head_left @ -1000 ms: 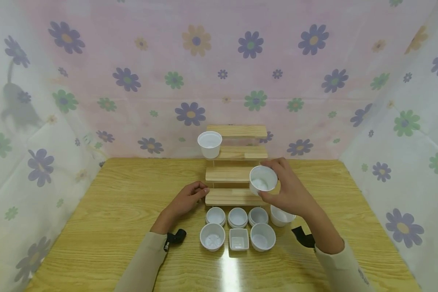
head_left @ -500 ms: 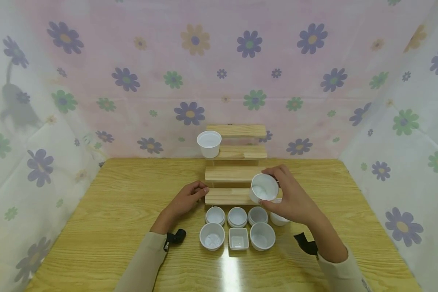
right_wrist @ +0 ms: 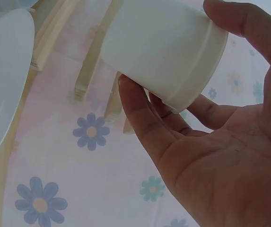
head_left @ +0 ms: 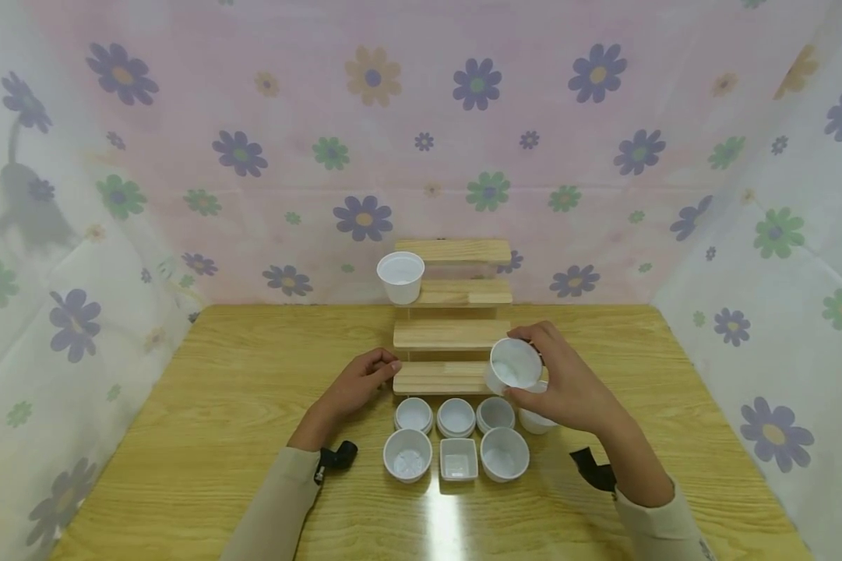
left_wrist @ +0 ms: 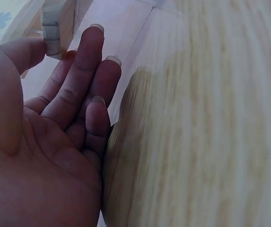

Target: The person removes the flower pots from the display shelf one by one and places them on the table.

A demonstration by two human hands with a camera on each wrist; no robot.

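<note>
My right hand [head_left: 564, 386] holds a small white round pot [head_left: 515, 365] by its rim, thumb below and fingers above. Its mouth tilts toward the head camera, over the right end of the lowest step. The right wrist view shows the pot's smooth side and rim band [right_wrist: 204, 61] between thumb and fingers. My left hand [head_left: 356, 382] is at the left end of the stepped wooden stand [head_left: 440, 378], thumb on the lowest step's edge [left_wrist: 55, 28] and forefinger against its underside. The other fingers are loosely bent. Another white pot [head_left: 401, 279] stands at the stand's upper left.
In front of the stand are two rows of white containers: small round pots [head_left: 456, 418], larger pots [head_left: 407, 456] [head_left: 505, 454] and a square dish [head_left: 459, 460]. One more pot [head_left: 538, 421] is partly hidden behind my right hand. Flowered cloth [head_left: 421, 156] encloses the wooden table [head_left: 266, 358].
My right hand has moved down and slightly right with the pot, away from the stand's middle steps. My left hand stays at the lowest step.
</note>
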